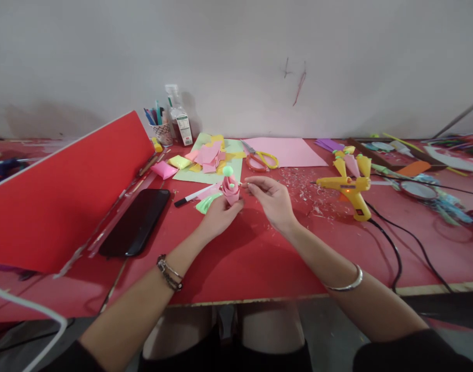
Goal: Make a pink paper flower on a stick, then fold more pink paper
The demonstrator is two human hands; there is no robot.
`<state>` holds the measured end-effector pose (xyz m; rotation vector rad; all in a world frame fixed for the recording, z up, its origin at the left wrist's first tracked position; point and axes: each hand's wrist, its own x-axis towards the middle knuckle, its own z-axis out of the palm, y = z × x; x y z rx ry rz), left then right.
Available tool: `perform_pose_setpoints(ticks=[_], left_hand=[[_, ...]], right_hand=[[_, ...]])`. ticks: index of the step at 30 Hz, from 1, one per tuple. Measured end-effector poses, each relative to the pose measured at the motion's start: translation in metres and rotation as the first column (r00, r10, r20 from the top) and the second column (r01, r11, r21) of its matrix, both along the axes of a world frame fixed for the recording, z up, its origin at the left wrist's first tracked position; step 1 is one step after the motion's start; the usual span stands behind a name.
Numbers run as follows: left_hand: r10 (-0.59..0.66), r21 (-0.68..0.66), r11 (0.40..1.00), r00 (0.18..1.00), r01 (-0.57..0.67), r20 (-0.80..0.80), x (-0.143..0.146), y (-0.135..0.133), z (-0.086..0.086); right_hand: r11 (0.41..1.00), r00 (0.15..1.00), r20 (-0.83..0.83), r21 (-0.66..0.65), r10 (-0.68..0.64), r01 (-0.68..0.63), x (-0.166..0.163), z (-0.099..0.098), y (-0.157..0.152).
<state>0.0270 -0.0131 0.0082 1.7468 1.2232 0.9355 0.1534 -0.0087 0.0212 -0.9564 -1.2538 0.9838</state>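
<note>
My left hand (219,213) is closed round the base of a small pink paper flower (230,189) with a green ball (228,171) on top, held upright over the red table (259,258). My right hand (270,196) is just right of the flower, fingers pinched at its side on something too small to make out. A green paper piece (206,203) lies under the left hand's fingers, beside a black-capped white marker (192,196).
A yellow glue gun (348,188) with a black cord stands at right amid paper scraps. Scissors (259,157), pink and green sheets, cut paper, a pen cup (161,129) and bottle sit at the back. A black phone (137,221) and red board (61,196) lie left.
</note>
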Motion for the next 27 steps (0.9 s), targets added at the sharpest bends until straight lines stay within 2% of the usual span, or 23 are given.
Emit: perform_pose_setpoints(ticks=[4, 8, 12, 17, 20, 27], left_hand=[[0.039, 0.02, 0.999, 0.996, -0.038, -0.079, -0.001, 0.002, -0.003], [0.07, -0.003, 0.998, 0.996, -0.07, -0.057, -0.001, 0.004, -0.007], [0.087, -0.005, 0.996, 0.995, -0.087, -0.055, 0.0, 0.004, -0.009], [0.072, -0.003, 0.997, 0.995, -0.073, -0.069, 0.001, 0.002, -0.007], [0.067, 0.037, 0.997, 0.995, -0.065, -0.072, 0.0, 0.002, -0.008], [0.063, 0.099, 0.994, 0.993, -0.054, -0.1, 0.001, 0.003, -0.012]], right_hand=[[0.998, 1.0, 0.015, 0.058, -0.02, 0.019, -0.001, 0.0, -0.001], [0.984, 0.993, 0.096, 0.171, -0.062, 0.045, -0.001, 0.0, -0.006], [0.947, 0.965, 0.234, 0.32, -0.12, 0.04, -0.002, 0.0, -0.009], [0.903, 0.927, 0.345, 0.43, -0.147, -0.017, -0.002, -0.001, -0.011], [0.881, 0.912, 0.373, 0.472, -0.169, -0.03, -0.001, -0.001, -0.011], [0.873, 0.901, 0.389, 0.488, -0.191, -0.026, -0.002, 0.0, -0.011]])
